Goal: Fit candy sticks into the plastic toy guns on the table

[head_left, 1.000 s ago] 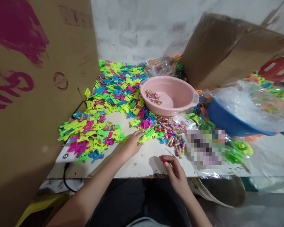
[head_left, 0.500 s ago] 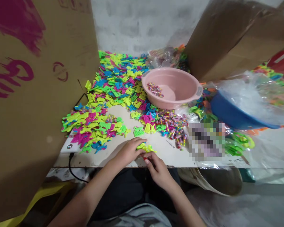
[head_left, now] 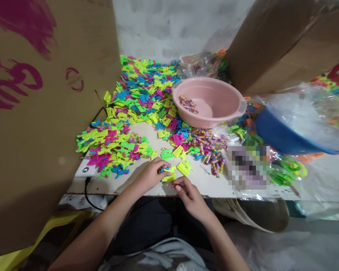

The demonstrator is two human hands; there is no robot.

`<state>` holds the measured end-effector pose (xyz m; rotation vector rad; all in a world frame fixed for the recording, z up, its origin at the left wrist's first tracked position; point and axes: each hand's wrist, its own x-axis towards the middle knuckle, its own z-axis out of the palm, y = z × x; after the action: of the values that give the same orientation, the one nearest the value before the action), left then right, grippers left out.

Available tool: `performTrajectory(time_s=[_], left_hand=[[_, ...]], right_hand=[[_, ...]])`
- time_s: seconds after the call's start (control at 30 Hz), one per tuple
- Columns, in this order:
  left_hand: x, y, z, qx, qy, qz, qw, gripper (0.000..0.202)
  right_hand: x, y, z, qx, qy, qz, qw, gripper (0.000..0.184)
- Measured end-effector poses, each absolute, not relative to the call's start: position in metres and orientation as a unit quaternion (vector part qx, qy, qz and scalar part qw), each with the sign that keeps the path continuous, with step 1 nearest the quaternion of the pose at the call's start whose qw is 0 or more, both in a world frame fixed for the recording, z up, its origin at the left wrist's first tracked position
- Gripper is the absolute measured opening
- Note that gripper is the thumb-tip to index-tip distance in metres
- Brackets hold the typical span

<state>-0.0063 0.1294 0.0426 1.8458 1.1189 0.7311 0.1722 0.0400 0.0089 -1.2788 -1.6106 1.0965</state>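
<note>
At the table's front edge, my left hand [head_left: 152, 176] is closed with its fingertips on a small yellow plastic piece [head_left: 171, 176]. A bit of blue shows by those fingers. Close beside it, my right hand [head_left: 190, 194] pinches a tiny red piece [head_left: 175, 184], mostly hidden by the fingers. Just beyond both hands lies another yellow toy piece [head_left: 183, 168]. Behind it are a green ridged piece [head_left: 166, 153] and a yellow one [head_left: 179, 152]. A heap of small candy-coloured tubes [head_left: 207, 146] spreads to the right.
A large pile of coloured plastic pieces [head_left: 144, 90] covers the back; a smaller pile [head_left: 115, 148] is at left. A pink basin [head_left: 209, 122] holds some tubes. Cardboard boxes [head_left: 81, 45] flank the table. On the right are a blue basin [head_left: 285, 131] and plastic bags; a bucket [head_left: 260, 214] stands below.
My left hand has shifted slightly left and up, uncovering more of the yellow pieces. My right hand keeps its pinch on the red piece. The view has tilted a little.
</note>
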Motion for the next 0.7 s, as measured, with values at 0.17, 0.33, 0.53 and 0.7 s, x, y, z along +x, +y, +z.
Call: performTrajectory(time_s=[0.17, 0.33, 0.53, 0.7], left_hand=[[-0.012, 0.13, 0.03, 0.664, 0.483, 0.325, 0.469, 0.033], [-0.028, 0.123, 0.031, 0.561, 0.509, 0.353, 0.549, 0.037], [-0.017, 0.086, 0.046, 0.419, 0.485, 0.353, 0.682, 0.043], [-0.004, 0.065, 0.062, 0.351, 0.436, 0.367, 0.743, 0.044]], right_hand=[[0.162, 0.041, 0.009, -0.516, -0.659, 0.392, 0.381, 0.016], [0.168, 0.043, 0.004, -0.551, -0.592, 0.385, 0.445, 0.019], [0.161, 0.035, 0.015, -0.516, -0.556, 0.431, 0.488, 0.021], [0.16, 0.022, 0.038, -0.453, -0.511, 0.505, 0.528, 0.021]])
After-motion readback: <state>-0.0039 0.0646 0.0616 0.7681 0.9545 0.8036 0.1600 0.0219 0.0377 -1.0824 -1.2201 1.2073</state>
